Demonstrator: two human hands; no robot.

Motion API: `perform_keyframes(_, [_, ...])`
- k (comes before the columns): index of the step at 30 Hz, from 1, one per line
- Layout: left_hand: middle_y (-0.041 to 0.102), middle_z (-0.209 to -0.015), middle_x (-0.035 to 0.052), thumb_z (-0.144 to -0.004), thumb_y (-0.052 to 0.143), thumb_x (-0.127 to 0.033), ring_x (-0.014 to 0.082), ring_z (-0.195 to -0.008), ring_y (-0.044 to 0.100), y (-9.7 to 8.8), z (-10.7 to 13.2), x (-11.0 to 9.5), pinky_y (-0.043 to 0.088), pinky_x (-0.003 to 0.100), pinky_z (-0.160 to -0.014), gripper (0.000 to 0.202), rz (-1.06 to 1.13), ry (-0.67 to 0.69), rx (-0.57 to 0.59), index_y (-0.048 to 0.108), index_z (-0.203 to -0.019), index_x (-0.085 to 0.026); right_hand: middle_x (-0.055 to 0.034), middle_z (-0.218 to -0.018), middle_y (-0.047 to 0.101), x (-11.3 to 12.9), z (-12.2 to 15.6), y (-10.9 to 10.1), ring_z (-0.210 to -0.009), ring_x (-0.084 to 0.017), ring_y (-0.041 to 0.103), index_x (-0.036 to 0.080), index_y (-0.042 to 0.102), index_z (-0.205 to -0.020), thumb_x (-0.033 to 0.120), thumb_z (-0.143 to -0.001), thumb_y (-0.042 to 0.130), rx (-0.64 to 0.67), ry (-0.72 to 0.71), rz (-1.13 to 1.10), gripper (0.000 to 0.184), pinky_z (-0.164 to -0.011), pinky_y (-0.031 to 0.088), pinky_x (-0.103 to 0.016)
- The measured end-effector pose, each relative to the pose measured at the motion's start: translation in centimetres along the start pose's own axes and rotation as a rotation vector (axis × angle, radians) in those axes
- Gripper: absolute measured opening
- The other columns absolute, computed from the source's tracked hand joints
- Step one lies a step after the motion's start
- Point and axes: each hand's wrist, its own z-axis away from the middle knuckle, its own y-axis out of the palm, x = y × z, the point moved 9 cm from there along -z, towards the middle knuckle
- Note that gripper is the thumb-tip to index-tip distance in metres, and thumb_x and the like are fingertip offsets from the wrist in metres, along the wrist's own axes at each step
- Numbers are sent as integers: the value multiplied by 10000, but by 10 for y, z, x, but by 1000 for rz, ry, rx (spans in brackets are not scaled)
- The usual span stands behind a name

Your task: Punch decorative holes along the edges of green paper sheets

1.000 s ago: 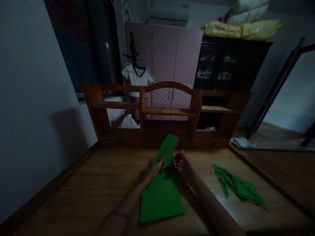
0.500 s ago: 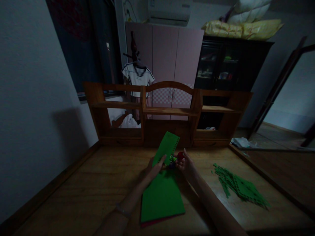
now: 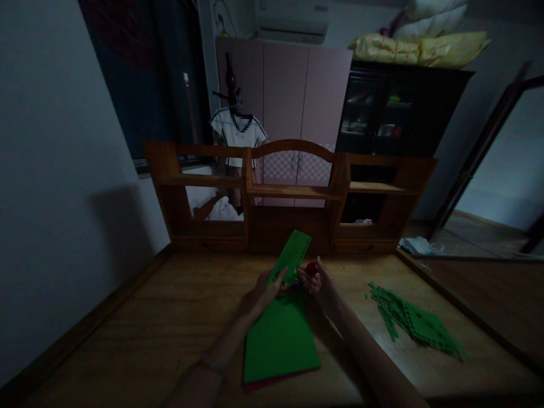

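Dim light — soft shadow on left wall (image 3: 55, 187), faint sheen on desk (image 3: 170, 323) — edges stretched.

A matt finish is shown by the broad green paper sheet (image 3: 281, 343), faint gloss by the flat brown wooden bench (image 3: 178, 306)

You are facing a wooden shelf unit (image 3: 293, 193). Behind it, a white shirt (image 3: 240, 144) is hanging to your left, a pink wardrobe (image 3: 284, 96) is showing 3 panels below an air conditioner (image 3: 292, 20), and yellow bundles (image 3: 453, 50) are lying atop a black cabinet (image 3: 437, 102) to your right.
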Motion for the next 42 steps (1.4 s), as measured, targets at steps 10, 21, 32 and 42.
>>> perform_keyframes(10, [656,-680,40,-750,467,-518,179,-654,596,4,2,2,434,255,-587,399,-19,-100,50,657,-771,-168,-89,-882,667,4,7,8,-944,-219,615,158,525,-805,426,-748,599,17,-31,-8,284,-715,538,-239])
perform_keyframes(21, [660,-758,43,-770,464,-446,211,-808,592,-1,5,-17,435,267,-715,338,55,33,53,666,-859,-190,-88,-907,665,8,7,10,-931,-211,622,165,537,-798,405,-759,594,10,-53,-28,250,-675,556,-223])
perform_keyframes(32, [631,-857,81,-838,362,-428,187,-799,565,22,-12,8,425,287,-761,399,-49,258,112,622,-871,-128,-57,-837,662,6,9,11,-916,-214,628,170,523,-778,418,-743,607,5,-42,-31,265,-715,543,-252])
perform_keyframes(42, [639,-895,68,-786,465,-362,191,-805,560,24,-17,15,429,277,-757,312,4,317,127,634,-910,-131,-90,-894,669,7,11,16,-898,-218,634,176,524,-809,468,-768,548,7,-18,26,297,-637,547,-254])
